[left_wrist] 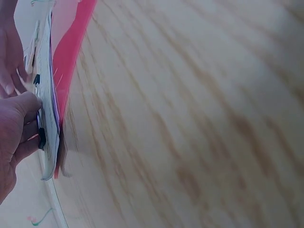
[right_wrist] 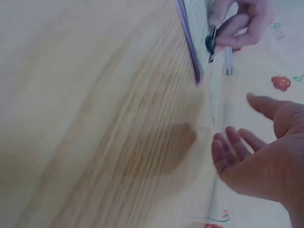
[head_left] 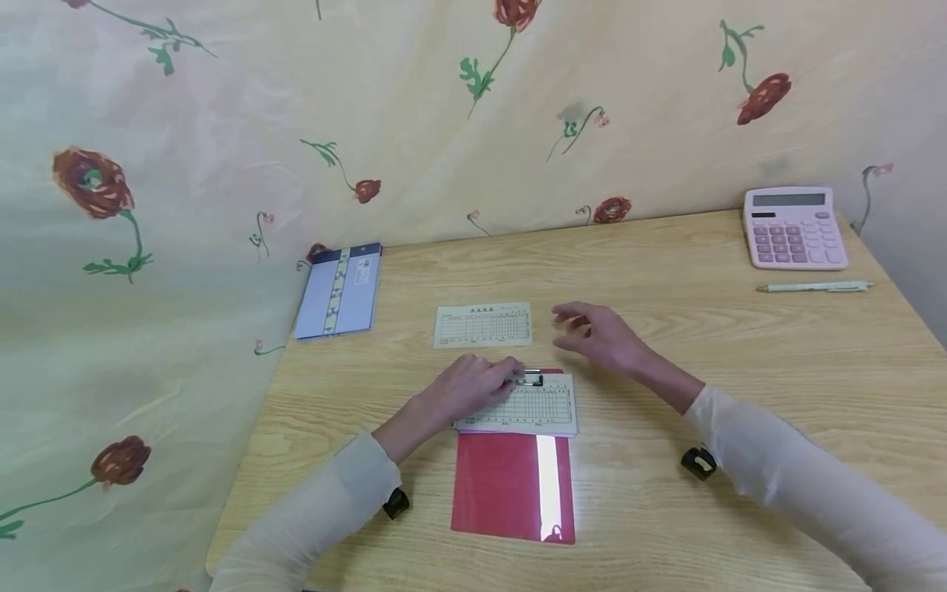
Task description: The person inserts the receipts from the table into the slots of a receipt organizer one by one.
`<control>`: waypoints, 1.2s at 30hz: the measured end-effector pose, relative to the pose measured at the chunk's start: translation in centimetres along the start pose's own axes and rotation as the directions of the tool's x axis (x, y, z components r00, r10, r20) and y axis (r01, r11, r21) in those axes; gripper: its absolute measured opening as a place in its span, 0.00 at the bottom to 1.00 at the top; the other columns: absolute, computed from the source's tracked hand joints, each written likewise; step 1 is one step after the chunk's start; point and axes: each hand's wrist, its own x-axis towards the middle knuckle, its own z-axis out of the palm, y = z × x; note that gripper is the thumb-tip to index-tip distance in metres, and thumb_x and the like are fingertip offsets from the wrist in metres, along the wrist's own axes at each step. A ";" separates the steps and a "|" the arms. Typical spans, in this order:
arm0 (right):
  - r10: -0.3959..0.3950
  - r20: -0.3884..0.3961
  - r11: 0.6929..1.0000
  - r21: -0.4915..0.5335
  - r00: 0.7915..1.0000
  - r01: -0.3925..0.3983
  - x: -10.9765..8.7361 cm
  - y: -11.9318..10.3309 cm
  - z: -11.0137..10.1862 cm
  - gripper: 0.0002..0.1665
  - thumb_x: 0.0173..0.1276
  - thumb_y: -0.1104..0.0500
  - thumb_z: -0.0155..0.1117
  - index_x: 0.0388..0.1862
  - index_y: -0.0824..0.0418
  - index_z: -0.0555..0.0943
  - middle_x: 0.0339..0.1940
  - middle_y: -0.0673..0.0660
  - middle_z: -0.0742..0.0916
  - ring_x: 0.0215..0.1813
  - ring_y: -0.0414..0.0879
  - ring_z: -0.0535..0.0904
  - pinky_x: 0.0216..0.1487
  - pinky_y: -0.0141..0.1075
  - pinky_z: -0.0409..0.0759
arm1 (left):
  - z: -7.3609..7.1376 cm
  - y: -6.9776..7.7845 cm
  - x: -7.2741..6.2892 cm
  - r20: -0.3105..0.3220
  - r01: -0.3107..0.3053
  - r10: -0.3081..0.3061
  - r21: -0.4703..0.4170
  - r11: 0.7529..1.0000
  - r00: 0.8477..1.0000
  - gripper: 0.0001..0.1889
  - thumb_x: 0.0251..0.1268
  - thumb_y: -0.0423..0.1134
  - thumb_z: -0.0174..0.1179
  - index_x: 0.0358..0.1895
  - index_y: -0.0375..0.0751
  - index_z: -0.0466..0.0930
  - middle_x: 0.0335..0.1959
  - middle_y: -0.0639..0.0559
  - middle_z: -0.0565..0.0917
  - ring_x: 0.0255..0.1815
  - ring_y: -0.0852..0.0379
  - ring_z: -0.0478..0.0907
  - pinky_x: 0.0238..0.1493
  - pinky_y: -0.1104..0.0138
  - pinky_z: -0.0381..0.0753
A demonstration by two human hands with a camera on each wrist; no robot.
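A red clipboard [head_left: 510, 485] lies on the table, carrying a stack of printed form slips [head_left: 536, 411] at its top end. My left hand [head_left: 477, 386] is at that end, thumb and fingers pinching the metal clip [head_left: 531, 379]. The left wrist view shows the thumb on the clip [left_wrist: 39, 111], with the other fingers curled behind it. To the right of the clip, my right hand [head_left: 601, 335] hovers over the table with loosely bent fingers and nothing in them. A single form slip [head_left: 482, 326] lies flat beyond the clipboard, between it and the wall.
At the back left lies a blue-grey booklet or packet [head_left: 336, 300] with a patterned band. A pink calculator [head_left: 795, 230] sits at the back right, with a pale green pen [head_left: 814, 287] in front of it. Flower-printed cloth [head_left: 414, 123] hangs along the table's back edge.
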 end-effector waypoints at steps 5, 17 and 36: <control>-0.070 0.019 0.998 -0.001 0.997 0.070 2.2 0.8 0.5 0.40 0.75 0.60 0.72 0.81 0.66 0.67 0.75 0.66 0.77 0.75 0.64 0.70 0.73 0.61 0.70 | 0.0 0.0 0.0 0.007 0.002 -0.001 -0.003 1.000 1.000 0.14 0.79 0.39 0.63 0.62 0.42 0.82 0.39 0.53 0.91 0.10 0.70 0.56 0.15 0.80 0.55; -0.092 0.074 0.993 -0.071 0.993 0.098 6.2 1.6 1.3 0.46 0.71 0.59 0.76 0.83 0.61 0.65 0.81 0.62 0.71 0.81 0.62 0.64 0.80 0.59 0.60 | 0.0 -0.1 0.1 -0.010 -0.010 0.011 0.027 1.000 1.000 0.14 0.79 0.38 0.63 0.62 0.42 0.83 0.30 0.56 0.88 0.11 0.71 0.54 0.15 0.80 0.53; -0.149 0.091 0.975 -0.151 0.985 0.161 8.3 2.4 1.9 0.40 0.67 0.65 0.78 0.76 0.67 0.72 0.72 0.64 0.80 0.78 0.61 0.66 0.81 0.57 0.57 | -0.1 0.0 0.0 0.000 -0.002 0.002 0.014 1.000 1.000 0.15 0.79 0.39 0.64 0.62 0.42 0.82 0.32 0.54 0.89 0.11 0.71 0.56 0.15 0.80 0.55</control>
